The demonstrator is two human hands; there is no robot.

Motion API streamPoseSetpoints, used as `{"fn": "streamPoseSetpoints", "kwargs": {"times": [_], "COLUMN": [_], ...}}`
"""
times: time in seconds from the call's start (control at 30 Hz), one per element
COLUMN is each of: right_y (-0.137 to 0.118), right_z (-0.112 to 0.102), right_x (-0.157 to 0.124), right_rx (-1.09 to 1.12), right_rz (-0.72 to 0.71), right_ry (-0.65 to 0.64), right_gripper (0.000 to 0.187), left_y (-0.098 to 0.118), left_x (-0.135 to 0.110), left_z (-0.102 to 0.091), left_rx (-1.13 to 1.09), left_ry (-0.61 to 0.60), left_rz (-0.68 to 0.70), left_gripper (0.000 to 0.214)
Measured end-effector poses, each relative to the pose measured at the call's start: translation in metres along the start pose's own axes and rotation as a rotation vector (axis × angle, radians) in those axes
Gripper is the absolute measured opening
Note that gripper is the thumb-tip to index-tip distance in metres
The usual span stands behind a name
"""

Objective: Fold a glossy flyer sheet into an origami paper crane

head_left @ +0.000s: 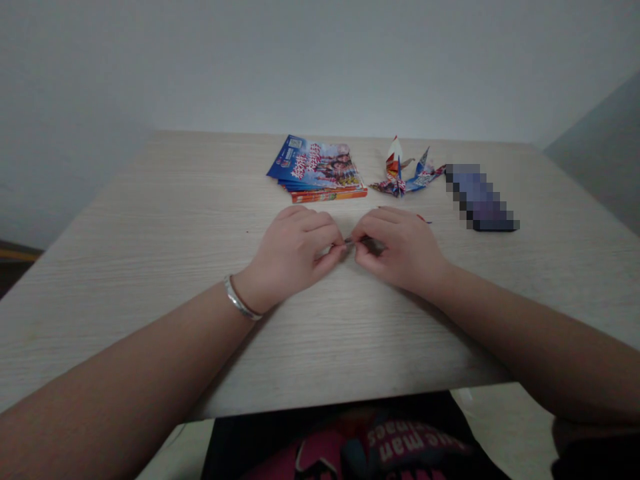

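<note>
My left hand (303, 247), with a silver bangle (240, 298) at its wrist, is closed in a pinch of thumb and forefinger. Facing it, my right hand (400, 247) pinches too, its fingertips almost touching the left ones. Between them shows a thin sliver of folded paper (349, 241); most of it is hidden by my fingers. A small red and blue tip (425, 219) peeks out behind my right knuckles, and I cannot tell whether it belongs to the same paper. Both hands rest low over the wooden table (320, 333).
Beyond my left hand lies a fanned stack of printed leaflets (325, 167), blue on top with orange edges below. Folded paper cranes (400, 177) sit to its right. A phone (480, 197), blurred by pixels, lies further right. A wall (320, 73) rises behind the table.
</note>
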State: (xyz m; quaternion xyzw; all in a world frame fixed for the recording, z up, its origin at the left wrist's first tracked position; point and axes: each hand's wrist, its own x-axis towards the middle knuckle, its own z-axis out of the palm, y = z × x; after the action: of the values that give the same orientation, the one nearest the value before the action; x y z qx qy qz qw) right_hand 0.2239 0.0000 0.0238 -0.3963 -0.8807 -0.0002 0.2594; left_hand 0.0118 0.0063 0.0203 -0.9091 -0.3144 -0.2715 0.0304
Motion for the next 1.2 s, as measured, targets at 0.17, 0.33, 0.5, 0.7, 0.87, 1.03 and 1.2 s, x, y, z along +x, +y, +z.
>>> {"fn": "streamPoseSetpoints", "kwargs": {"times": [0.17,0.33,0.5,0.7,0.87,1.03,1.2], "right_y": [0.016,0.031,0.043,0.052,0.063,0.076,0.075], "right_z": [-0.003,-0.008,-0.014,-0.014,-0.013,-0.018,-0.018], "right_x": [-0.005,-0.010,-0.015,-0.017,-0.019,-0.020,-0.018], "right_rx": [-0.035,-0.085,-0.114,-0.144,-0.141,-0.125,-0.110], "right_rz": [-0.003,-0.010,-0.003,-0.004,0.013,-0.013,0.152], "right_ry": [0.066,0.056,-0.007,-0.073,-0.111,-0.137,-0.079], "right_gripper": [0.008,0.006,0.007,0.006,0.006,0.008,0.009], "left_y": [-0.009,-0.018,-0.024,-0.029,-0.032,-0.037,-0.038], "left_x": [-0.002,-0.005,-0.008,-0.010,-0.011,-0.015,-0.013], "left_z": [-0.004,-0.007,-0.011,-0.015,-0.020,-0.023,-0.021], "left_rx": [-0.032,-0.085,-0.117,-0.137,-0.124,-0.115,-0.085], "left_ry": [0.007,-0.010,-0.039,-0.100,-0.166,-0.187,-0.262], "left_rz": [-0.001,0.022,0.046,0.051,0.057,0.032,0.062], "left_gripper": [0.023,0.022,0.020,0.022,0.027,0.027,0.029]}}
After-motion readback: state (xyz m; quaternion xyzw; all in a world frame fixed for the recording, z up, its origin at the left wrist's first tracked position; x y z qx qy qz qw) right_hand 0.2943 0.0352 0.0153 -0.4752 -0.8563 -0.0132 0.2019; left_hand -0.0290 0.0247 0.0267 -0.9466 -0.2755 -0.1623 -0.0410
